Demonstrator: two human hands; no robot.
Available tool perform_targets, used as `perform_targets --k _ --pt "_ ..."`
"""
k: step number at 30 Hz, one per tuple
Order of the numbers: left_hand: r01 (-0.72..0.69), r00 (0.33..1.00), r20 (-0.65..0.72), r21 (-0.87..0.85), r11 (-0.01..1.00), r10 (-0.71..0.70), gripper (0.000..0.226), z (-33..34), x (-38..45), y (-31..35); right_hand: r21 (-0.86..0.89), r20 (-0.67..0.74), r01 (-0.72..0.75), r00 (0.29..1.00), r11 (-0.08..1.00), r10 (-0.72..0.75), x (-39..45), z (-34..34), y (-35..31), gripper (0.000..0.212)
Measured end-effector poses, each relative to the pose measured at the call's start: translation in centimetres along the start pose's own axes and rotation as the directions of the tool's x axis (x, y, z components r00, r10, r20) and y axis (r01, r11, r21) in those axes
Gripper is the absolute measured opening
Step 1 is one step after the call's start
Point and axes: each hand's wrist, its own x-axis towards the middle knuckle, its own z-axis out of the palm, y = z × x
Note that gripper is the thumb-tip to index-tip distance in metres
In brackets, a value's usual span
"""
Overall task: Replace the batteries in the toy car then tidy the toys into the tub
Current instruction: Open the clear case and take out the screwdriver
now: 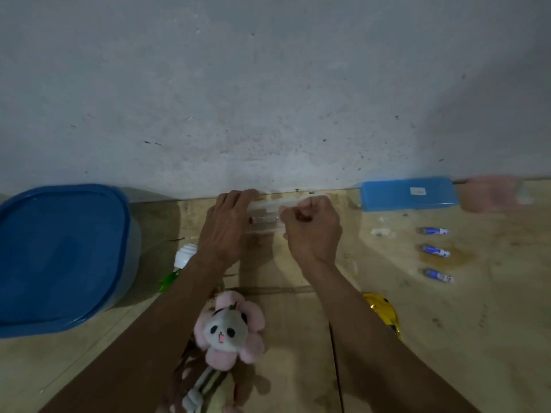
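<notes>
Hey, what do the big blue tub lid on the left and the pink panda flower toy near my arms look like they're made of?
The big blue tub lid looks like smooth moulded plastic: an even colour, rounded corners, a raised rim and a soft sheen. The pink panda flower toy looks like plush fabric, probably stuffed: fuzzy matte petals, soft blurred edges and what seem stitched face details.

**Bare wall, pale floor, dim light**

A grey-white plastered wall (268, 84) fills the upper half of the view, rough and speckled with small dark marks and pits. It meets a tan, wood-toned floor (447, 338) along a line that runs across the middle. The floor is scuffed and stained, with a darker brownish patch near its right side and a thin dark seam running toward the bottom edge. Light is dim and cool, with soft shadows at the wall's right side.
</notes>
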Motion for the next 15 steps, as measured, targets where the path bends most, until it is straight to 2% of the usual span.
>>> perform_targets --k 2,4,6,10,12,15 --pt "0.020 0.999 -0.044 -0.117 0.993 -0.025 0.090 -0.4 0.0 0.4 -0.118 0.111 0.261 0.962 0.958 -0.249 1.3 -0.9 -0.2 0.019" --pt "0.065 0.990 -0.109 -0.205 0.977 -0.089 0.097 -0.4 -0.3 0.6 -0.210 0.237 0.431 0.893 0.878 -0.382 2.5 -1.6 -0.6 0.017" --pt "0.121 0.973 -0.160 -0.259 0.958 -0.166 0.097 -0.2 -1.0 0.7 -0.313 0.366 0.533 0.831 0.786 -0.419 3.4 -2.0 -0.7 0.017" --pt "0.189 0.961 -0.148 -0.262 0.946 -0.233 0.075 0.3 -2.0 0.4 -0.466 0.557 0.682 0.721 0.563 -0.411 5.0 -2.3 -0.1 0.030" --pt "0.206 0.965 -0.109 -0.239 0.949 -0.237 0.065 0.4 -1.7 0.2 -0.485 0.624 0.716 0.685 0.501 -0.376 5.4 -2.6 0.3 0.040" --pt "0.220 0.973 -0.032 -0.196 0.956 -0.230 0.064 0.2 -1.0 0.0 -0.494 0.663 0.754 0.648 0.432 -0.374 5.5 -2.8 0.8 0.042"
